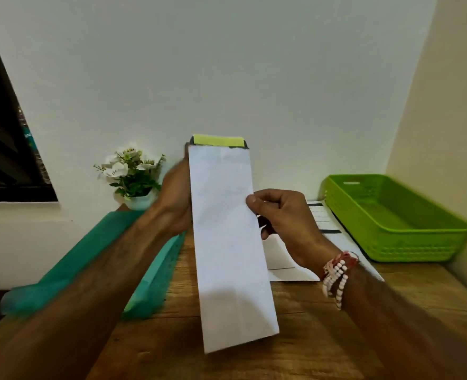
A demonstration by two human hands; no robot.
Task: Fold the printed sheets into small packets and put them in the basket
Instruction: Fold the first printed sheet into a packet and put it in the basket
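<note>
A printed sheet [228,237], folded lengthwise into a long narrow strip, stands upright in the air above the table, its white back facing me and a yellow-green and black printed edge showing at its top. My left hand [176,196] holds it from behind on the left edge. My right hand [280,215] pinches its right edge with the thumb in front. More printed sheets [323,226] lie flat on the table behind my right hand. A bright green basket [408,242] stands at the right, with nothing visible inside it.
A teal tray or folder [95,259] lies at the left of the wooden table [309,338]. A small pot of white flowers [132,176] stands against the white back wall. A dark window sits at the far left. A beige wall closes the right side.
</note>
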